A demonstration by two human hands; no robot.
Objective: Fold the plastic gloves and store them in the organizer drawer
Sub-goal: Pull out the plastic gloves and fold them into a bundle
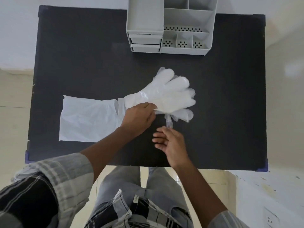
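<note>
A stack of clear plastic gloves (169, 94) lies in the middle of the black table (82, 55), fingers pointing right and away. My left hand (137, 118) presses on the stack's near edge at the palm area. My right hand (171, 140) pinches the thumb strip of a glove (168, 122) that hangs toward me from the stack, its other fingers spread. A flat white plastic sheet or sleeve (87, 119) lies to the left, touching the gloves' cuffs. The grey organizer (171, 25) stands at the far edge, with two small drawers (145, 42) at its lower left, both pushed in.
The organizer has open compartments with perforated floors on its right side. The table's near edge runs just in front of my legs. Tiled floor surrounds the table, and a white surface sits at the lower right.
</note>
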